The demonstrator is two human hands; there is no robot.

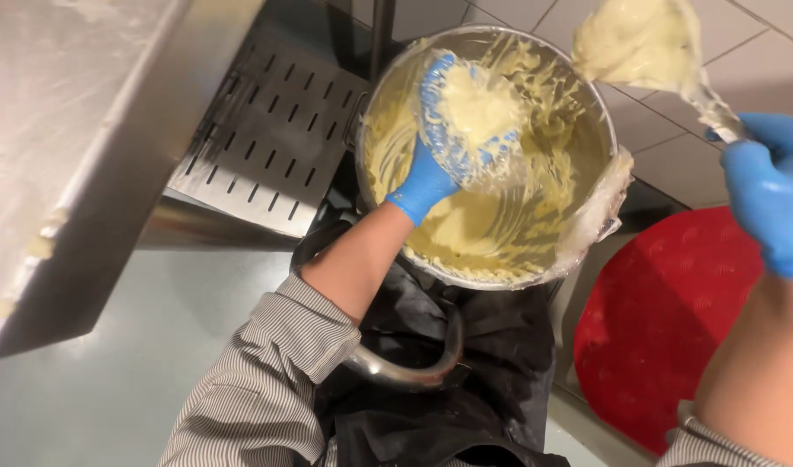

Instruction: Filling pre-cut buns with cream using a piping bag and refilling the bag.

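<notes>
Blue gloves cover the left hand [439, 164] and right hand [772, 199], pale yellow batter [491, 225] coats the silver bowl [605, 130], sleeve [267, 380] grey-striped, mat [664, 320] red.

Bowl [586, 112] mouth open from above, though left hand [452, 130] with batter fills its upper left. Steel ledge [76, 130] and slotted panel [267, 138] crowd the left side. Right hand [772, 195] and loaded tool [647, 43] block the right; red round mat [664, 320] lies below.
</notes>
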